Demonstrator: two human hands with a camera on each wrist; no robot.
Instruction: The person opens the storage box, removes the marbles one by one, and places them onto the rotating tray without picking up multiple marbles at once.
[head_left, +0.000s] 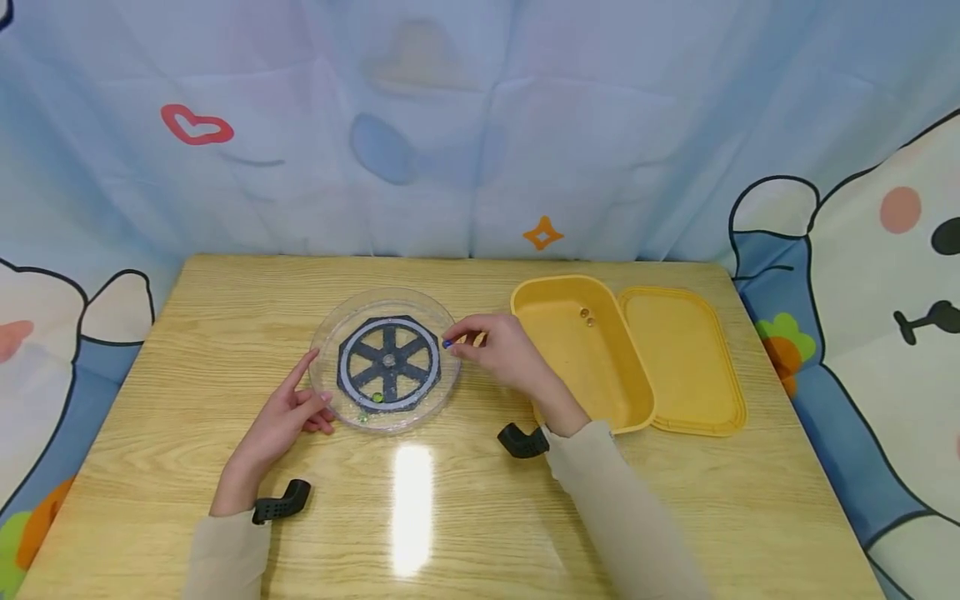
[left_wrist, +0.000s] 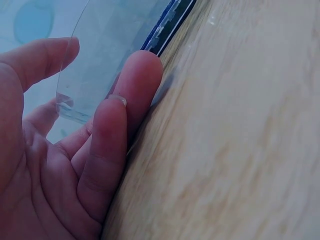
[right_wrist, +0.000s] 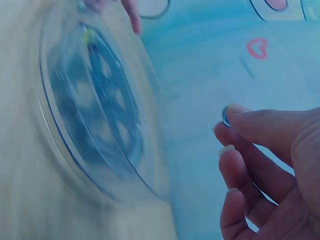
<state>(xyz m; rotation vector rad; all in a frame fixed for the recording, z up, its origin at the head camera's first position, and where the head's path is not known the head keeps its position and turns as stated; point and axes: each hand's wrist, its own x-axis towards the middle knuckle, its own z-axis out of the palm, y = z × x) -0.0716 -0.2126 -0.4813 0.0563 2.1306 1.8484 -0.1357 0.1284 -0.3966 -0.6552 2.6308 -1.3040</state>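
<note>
A clear round dish point(head_left: 447, 392) stands on the table, with a dark six-spoked wheel shape point(head_left: 389, 361) in its middle. Near the dish's front edge, a green marble point(head_left: 377, 397) and a paler, clear-looking one point(head_left: 363, 417) lie inside. My left hand point(head_left: 288, 408) holds the dish at its left front rim; the left wrist view shows its fingers point(left_wrist: 142, 75) against the transparent wall. At the dish's right rim, my right hand point(head_left: 495, 346) pinches a small blue marble point(head_left: 447, 343) between thumb and fingertip. The right wrist view shows this blue marble point(right_wrist: 226, 115) partly covered by the thumb.
Right of the dish is a yellow box point(head_left: 637, 367), uncovered, with a few amber marbles point(head_left: 585, 313) on its bottom. Its yellow lid point(head_left: 686, 362) lies flat beside it. A patterned blue curtain point(head_left: 480, 167) hangs behind the wooden table point(head_left: 247, 308).
</note>
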